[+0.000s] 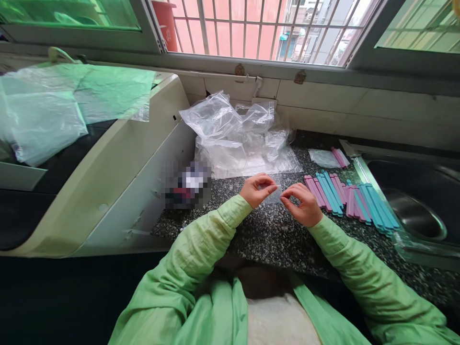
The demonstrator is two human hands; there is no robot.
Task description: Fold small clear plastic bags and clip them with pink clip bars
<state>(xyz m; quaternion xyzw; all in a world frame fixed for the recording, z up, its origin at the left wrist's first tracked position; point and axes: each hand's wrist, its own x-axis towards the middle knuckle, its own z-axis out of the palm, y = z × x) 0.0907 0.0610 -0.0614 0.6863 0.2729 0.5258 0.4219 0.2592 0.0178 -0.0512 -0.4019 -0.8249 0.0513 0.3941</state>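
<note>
Head view, small clear bag (273, 194) barely visible between pinching fingers (268, 188)

Left hand (257, 189) and right hand (304, 203) pinch a small clear bag (275, 194) — sticks (348, 199) beside.

Barred window (251, 28) above speckled granite counter (273, 235).

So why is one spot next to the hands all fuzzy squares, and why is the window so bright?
Head view: the fuzzy patch is blurred in blocks, so nothing there can be read; daylight through the barred window washes it out pale pink; the wide lens bends the counter edges; the left hand and right hand look sharp.
</note>
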